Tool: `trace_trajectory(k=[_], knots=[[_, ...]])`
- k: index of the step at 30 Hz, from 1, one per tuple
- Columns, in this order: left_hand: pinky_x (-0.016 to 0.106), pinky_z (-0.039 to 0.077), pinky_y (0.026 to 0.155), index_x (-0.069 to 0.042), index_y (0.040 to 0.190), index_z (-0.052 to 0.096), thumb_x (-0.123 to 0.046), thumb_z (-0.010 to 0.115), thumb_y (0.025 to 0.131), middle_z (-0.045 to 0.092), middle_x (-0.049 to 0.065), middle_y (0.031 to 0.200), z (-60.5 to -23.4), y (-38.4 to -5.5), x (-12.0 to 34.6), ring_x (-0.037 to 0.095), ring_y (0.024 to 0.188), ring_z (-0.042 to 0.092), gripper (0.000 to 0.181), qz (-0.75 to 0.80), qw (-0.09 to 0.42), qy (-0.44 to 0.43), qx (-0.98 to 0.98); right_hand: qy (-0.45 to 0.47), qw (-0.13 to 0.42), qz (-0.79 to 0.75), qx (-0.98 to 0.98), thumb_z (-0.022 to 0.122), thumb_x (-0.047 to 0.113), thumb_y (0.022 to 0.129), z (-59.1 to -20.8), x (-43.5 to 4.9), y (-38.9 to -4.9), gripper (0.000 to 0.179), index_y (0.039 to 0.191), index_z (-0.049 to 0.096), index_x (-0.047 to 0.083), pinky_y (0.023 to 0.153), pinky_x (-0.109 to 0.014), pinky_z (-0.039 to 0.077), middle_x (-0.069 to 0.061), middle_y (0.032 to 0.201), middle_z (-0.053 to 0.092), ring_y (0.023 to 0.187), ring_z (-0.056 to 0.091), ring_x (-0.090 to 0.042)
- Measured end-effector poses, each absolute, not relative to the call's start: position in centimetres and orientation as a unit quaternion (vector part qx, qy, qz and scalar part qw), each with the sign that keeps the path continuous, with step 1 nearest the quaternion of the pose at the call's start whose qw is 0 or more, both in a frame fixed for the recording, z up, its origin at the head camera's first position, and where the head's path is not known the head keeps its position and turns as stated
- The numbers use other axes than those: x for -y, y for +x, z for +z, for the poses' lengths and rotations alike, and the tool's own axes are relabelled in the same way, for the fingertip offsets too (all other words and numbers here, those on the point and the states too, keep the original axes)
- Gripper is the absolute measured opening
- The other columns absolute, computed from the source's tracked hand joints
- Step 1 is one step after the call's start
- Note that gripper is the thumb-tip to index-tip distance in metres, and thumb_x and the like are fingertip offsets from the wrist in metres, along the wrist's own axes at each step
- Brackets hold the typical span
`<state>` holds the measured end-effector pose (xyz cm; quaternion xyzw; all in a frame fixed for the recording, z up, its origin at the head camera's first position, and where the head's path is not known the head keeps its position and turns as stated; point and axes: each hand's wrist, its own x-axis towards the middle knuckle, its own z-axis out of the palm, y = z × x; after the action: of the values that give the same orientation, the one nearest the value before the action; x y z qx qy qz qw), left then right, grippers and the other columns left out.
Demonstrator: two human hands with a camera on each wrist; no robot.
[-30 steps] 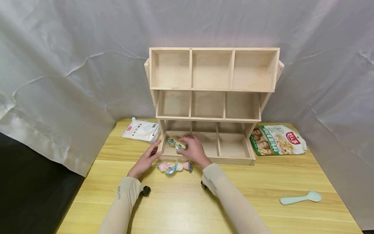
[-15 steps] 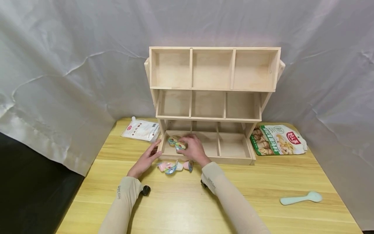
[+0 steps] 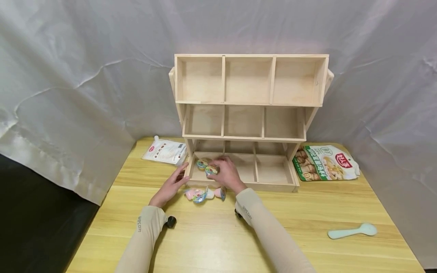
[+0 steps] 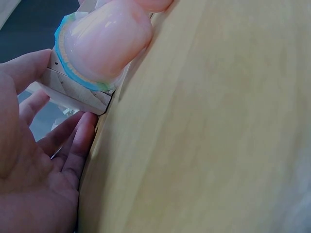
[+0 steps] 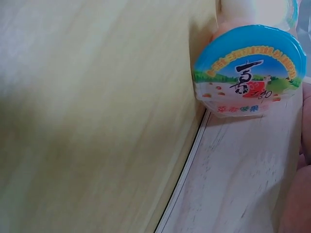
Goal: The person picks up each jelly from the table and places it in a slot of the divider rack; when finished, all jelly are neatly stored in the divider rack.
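My right hand (image 3: 227, 174) reaches into the bottom-left compartment of the wooden rack (image 3: 218, 184) and pinches a jelly cup (image 3: 211, 170) with a colourful lid. Beside it in that compartment sits another jelly cup (image 3: 201, 163). At the rack's lower left corner, my left hand (image 3: 169, 188) touches the wood with its fingers spread and fairly straight. Several more jelly cups lie on the table just before the rack. Of these, a pink cup (image 4: 109, 41) shows close up in the left wrist view, and a blue printed lid (image 5: 250, 68) in the right wrist view.
Three tiers of compartments rise in the rack (image 3: 249, 103). A white spouted pouch (image 3: 166, 151) lies left of it, and a green-and-white food packet (image 3: 326, 163) lies right. A pale green spoon (image 3: 353, 231) rests on the table (image 3: 211, 242) at right. Grey cloth hangs behind.
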<state>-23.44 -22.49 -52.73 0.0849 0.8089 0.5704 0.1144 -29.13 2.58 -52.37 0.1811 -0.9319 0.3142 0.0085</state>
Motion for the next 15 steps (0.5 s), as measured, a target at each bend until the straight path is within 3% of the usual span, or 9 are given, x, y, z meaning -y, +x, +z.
trace_trajectory(k=[15], knots=[[0.063,0.028,0.122,-0.018,0.166,0.025,-0.025,0.055,0.109,0.034,0.029,0.161,-52.76,-23.42,22.51,0.049,0.147,0.037,0.065,0.568,0.115,0.084,-0.811,0.182,-0.009,0.315,0.932,0.09,0.031,0.081,-52.59,-2.66,-29.45,0.048,0.125,0.075,0.017,0.122,-0.057,0.031,-0.009,0.146,0.06,0.146,0.04,-0.032]])
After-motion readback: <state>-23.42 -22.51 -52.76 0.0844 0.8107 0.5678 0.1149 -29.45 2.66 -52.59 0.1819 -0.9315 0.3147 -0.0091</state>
